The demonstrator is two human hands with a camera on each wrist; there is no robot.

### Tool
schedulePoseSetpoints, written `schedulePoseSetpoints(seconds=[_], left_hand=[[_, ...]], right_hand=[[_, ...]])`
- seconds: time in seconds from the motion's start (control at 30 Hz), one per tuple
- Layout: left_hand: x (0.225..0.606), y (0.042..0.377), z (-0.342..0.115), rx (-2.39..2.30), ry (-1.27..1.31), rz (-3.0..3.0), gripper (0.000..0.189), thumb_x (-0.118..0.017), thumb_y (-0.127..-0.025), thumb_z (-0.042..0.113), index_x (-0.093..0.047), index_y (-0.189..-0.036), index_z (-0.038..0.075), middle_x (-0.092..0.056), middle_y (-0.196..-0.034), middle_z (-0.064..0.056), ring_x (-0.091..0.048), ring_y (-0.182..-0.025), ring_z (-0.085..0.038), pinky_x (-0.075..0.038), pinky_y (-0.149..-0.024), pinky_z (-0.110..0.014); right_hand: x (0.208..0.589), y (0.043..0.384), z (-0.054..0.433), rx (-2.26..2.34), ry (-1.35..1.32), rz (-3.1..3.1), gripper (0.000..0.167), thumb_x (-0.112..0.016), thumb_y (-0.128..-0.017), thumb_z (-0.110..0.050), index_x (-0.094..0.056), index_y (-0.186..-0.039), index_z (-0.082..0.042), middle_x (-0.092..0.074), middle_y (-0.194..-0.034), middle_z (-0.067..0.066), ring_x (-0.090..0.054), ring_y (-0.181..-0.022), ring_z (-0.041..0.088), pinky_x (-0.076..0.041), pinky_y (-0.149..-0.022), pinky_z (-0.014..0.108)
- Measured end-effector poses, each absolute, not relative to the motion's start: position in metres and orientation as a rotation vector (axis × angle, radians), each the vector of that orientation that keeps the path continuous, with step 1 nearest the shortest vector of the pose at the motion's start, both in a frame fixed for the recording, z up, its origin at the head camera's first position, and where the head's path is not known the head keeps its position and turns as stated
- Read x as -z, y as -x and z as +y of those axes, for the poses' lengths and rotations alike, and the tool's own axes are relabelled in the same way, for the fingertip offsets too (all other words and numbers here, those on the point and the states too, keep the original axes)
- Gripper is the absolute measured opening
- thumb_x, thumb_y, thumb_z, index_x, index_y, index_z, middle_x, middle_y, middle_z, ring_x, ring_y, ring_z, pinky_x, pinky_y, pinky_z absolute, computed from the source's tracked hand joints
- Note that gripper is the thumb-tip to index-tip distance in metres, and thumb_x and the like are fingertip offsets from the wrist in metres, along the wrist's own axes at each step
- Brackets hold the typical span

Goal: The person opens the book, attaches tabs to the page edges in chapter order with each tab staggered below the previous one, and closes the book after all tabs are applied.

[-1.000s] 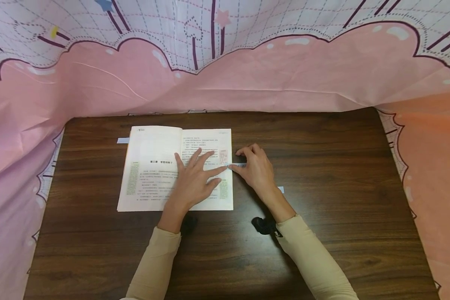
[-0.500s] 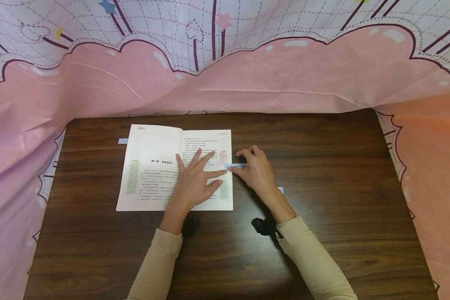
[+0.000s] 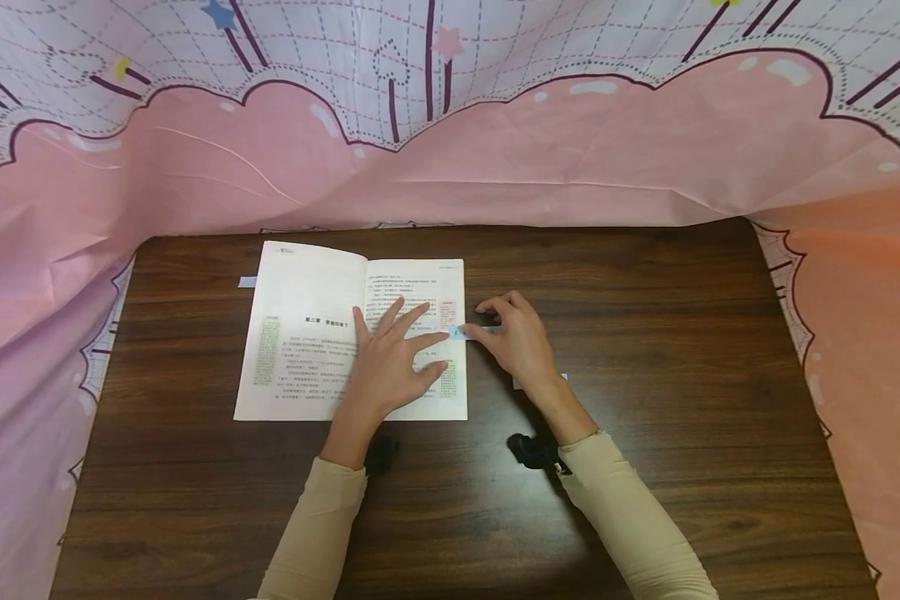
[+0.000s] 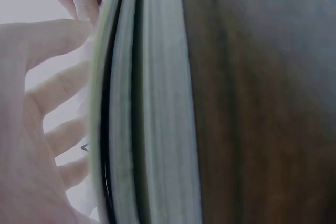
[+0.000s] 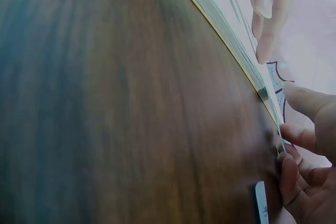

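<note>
The right hand (image 3: 521, 346) has slid a touch rightward since half a second ago, and the left page of the book (image 3: 315, 283) has lifted a bit at its far corner. Closest to the bench's (image 3: 682, 333) near edge: two sleeves (image 3: 622, 508), angled inward. A pale strip (image 3: 564, 377) pokes out from under the right wrist. Next, the left hand (image 3: 390, 375), fingers spread on the right page, gripping nothing. Key bit: the blue strip (image 3: 456, 332) crosses the book's right edge, long axis side to side, pinched by the right hand, thumb pointing left along it. Left index tip's right by the inner end, can't tell if touching. Further out, another strip (image 3: 247, 282) pokes past the book's left edge, toward the bench's far left corner.
</note>
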State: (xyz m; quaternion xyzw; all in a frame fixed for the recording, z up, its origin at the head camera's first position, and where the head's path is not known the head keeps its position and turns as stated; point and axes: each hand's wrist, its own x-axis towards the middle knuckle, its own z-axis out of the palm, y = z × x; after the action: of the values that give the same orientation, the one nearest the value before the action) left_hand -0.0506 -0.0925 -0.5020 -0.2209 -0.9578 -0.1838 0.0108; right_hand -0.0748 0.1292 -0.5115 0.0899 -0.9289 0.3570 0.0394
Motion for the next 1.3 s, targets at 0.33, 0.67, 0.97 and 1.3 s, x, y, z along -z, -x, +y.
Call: schedulePoseSetpoints(seconds=[0.33, 0.67, 0.97, 1.3], left_hand=[[0.499, 0.044, -0.093, 0.544, 0.551, -3.004, 0.043, -0.072, -0.084, 0.05, -0.072, -0.122, 0.031, -0.051, -0.147, -0.002, -0.033, -0.143, -0.033, 0.001, -0.107, -0.076], [0.497, 0.034, -0.089, 0.512, 0.414, -2.986, 0.055, -0.074, -0.078, 0.058, -0.072, -0.123, 0.025, -0.054, -0.143, -0.009, -0.04, -0.137, -0.039, -0.004, -0.104, -0.08], [0.497, 0.03, -0.085, 0.455, 0.362, -2.968, 0.062, -0.071, -0.077, 0.066, -0.072, -0.122, 0.022, -0.058, -0.136, -0.011, -0.045, -0.131, -0.038, -0.007, -0.103, -0.081], [0.495, 0.025, -0.066, 0.385, 0.213, -3.029, 0.082, -0.061, -0.072, 0.082, -0.068, -0.125, 0.019, -0.056, -0.126, -0.014, -0.046, -0.125, -0.039, -0.008, -0.1, -0.083]], right_hand=[[0.508, 0.071, 0.139, -1.086, -0.165, -2.891, 0.038, -0.079, -0.085, -0.039, -0.072, -0.104, -0.007, -0.061, -0.097, 0.008, -0.061, -0.085, 0.023, -0.053, -0.072, 0.038], [0.508, 0.068, 0.145, -1.052, -0.166, -2.881, 0.039, -0.078, -0.085, -0.042, -0.073, -0.103, -0.008, -0.061, -0.095, 0.007, -0.061, -0.083, 0.021, -0.052, -0.07, 0.038], [0.507, 0.066, 0.148, -1.06, -0.143, -2.886, 0.037, -0.078, -0.084, -0.041, -0.073, -0.102, -0.009, -0.061, -0.094, 0.005, -0.061, -0.084, 0.021, -0.051, -0.07, 0.038], [0.506, 0.064, 0.15, -1.077, -0.137, -2.873, 0.037, -0.073, -0.089, -0.043, -0.073, -0.102, -0.008, -0.061, -0.094, 0.006, -0.059, -0.082, 0.021, -0.051, -0.072, 0.04]])
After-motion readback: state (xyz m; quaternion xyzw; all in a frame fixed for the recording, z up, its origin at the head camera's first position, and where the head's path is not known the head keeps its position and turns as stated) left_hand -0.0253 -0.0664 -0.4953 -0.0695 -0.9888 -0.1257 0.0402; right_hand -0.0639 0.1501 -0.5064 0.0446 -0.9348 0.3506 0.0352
